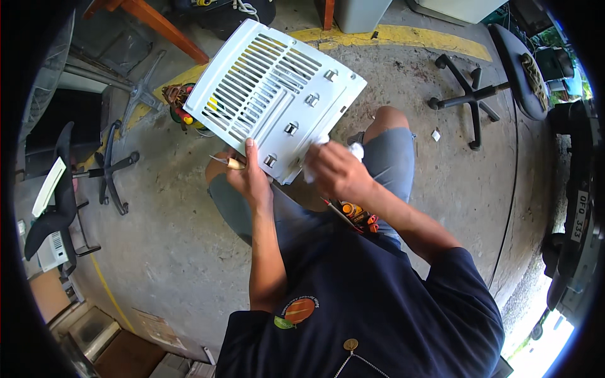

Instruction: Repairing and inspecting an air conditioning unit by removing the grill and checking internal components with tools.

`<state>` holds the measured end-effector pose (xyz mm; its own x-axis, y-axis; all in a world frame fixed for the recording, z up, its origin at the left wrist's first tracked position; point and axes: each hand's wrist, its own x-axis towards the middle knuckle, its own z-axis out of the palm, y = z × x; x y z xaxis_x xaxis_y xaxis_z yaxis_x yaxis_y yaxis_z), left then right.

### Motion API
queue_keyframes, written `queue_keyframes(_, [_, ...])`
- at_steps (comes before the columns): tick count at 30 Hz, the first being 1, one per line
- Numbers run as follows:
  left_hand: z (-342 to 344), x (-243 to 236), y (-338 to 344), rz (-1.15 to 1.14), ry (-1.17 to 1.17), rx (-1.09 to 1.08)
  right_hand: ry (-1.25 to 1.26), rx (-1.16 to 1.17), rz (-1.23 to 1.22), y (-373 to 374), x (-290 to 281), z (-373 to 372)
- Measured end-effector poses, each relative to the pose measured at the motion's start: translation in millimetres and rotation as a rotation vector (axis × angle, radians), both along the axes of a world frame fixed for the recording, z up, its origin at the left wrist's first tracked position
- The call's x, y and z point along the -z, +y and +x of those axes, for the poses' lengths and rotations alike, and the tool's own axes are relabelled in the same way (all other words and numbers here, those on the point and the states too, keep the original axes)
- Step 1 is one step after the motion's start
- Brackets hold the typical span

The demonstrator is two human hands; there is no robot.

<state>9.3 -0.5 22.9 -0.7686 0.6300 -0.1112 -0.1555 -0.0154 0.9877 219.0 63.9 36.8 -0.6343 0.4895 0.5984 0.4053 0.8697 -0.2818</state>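
Panel [277, 104], white and slotted, was above person's knees [389, 121]. Left grip [253, 179] was clamped on its near edge, thumb on top, wooden-handled tool [235, 164] beside thumb. Right grip [337, 173] was closed around white cloth [357, 151], at panel's right edge. Black wheeled chair [477, 94] stood at right on concrete floor [454, 183].

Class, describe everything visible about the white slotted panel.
The panel is pale and rectangular, apparently plastic or painted metal. Rows of narrow slots fill its upper-left half; four small clips line its lower-right half. It sits turned at an angle above the lap. The left hand grips its lower edge, thumb on top; the right hand holds a white cloth at the lower-right edge.
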Motion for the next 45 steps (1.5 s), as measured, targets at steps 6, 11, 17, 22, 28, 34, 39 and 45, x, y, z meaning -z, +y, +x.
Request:
queue_keyframes(6, [-1.7, 4.0, 0.4, 0.003, 0.004, 0.011, -0.098, -0.035, 0.055, 33.0, -12.4, 25.0])
queue_keyframes(11, [-0.6, 2.8, 1.9, 0.006, 0.003, 0.024, 0.106, 0.082, -0.030, 5.5, 5.1, 1.2])
queue_keyframes(17, [2.4, 4.3, 5.2, 0.024, -0.004, 0.013, 0.170, -0.617, -0.898, -49.2, -38.6, -14.6])
queue_keyframes(22, [2.0, 8.0, 8.3, 0.070, -0.047, -0.031, 0.388, 0.114, -0.643, 14.9, -65.9, 42.4])
queue_keyframes(28, [-3.2, 16.8, 6.9, 0.057, -0.038, 0.060, 0.101, 0.230, -0.191, 32.7, -34.5, 16.7])
queue_keyframes(34, [-5.4, 17.4, 1.6, 0.104, -0.036, 0.049, 0.211, -0.461, -0.869, -55.3, -31.1, -5.7])
queue_keyframes(39, [-7.8, 17.8, 9.1, 0.089, -0.135, 0.026, 0.359, -0.220, -1.033, -40.4, -49.4, 21.5])
queue_keyframes(45, [-3.1, 7.0, 8.8, 0.053, -0.137, 0.100, 0.693, 0.266, -1.295, -29.6, -30.9, 38.8])
